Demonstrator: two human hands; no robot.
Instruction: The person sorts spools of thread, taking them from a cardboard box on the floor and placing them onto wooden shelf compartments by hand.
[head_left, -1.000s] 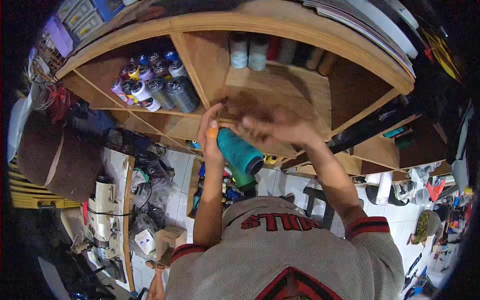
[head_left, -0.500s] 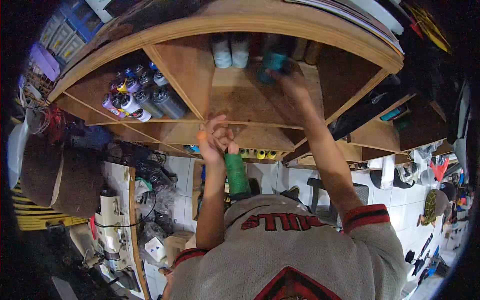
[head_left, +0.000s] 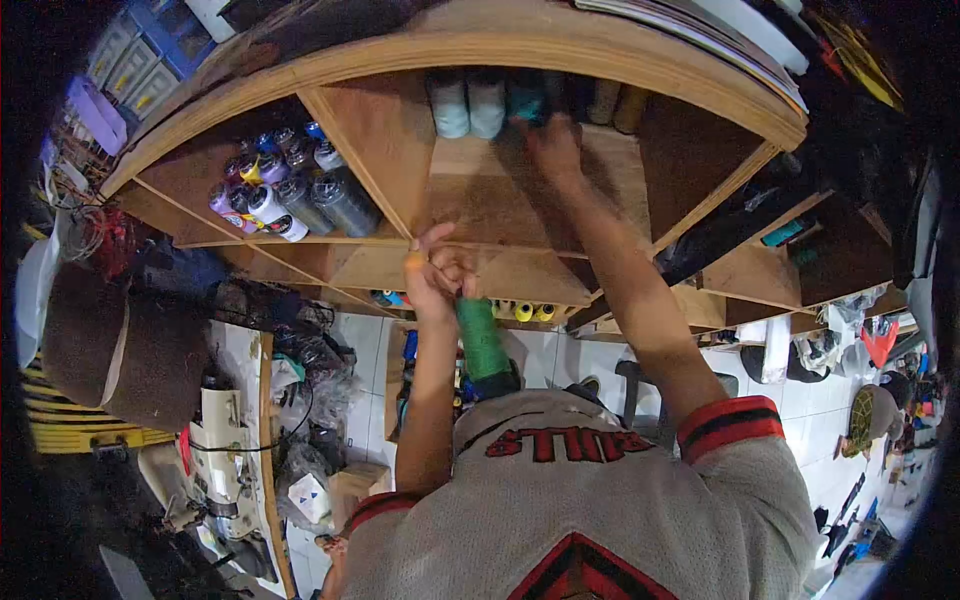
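Note:
My left hand (head_left: 441,275) is closed on the top end of a green thread cone (head_left: 483,340), which hangs tilted below the fingers, in front of the shirt. Something orange shows on one finger of this hand. My right hand (head_left: 553,145) reaches into the upper middle compartment, its fingers closed around a teal thread spool (head_left: 525,97) at the back. Two pale blue thread spools (head_left: 486,106) stand upright just left of it. To the right are brown thread spools (head_left: 629,108), and a dark area between them is hard to make out.
A wooden shelf (head_left: 540,45) with dividers curves across the top. Several thread spools (head_left: 294,185) fill the left compartment, and yellow ones (head_left: 523,311) stand lower down. A sewing machine (head_left: 222,425) is at the left; a dark stool (head_left: 640,385) stands on the tiled floor.
My right hand has carried the teal spool back and slightly left, beside the pale blue spools. The green cone stays in my left hand, tilted a little more.

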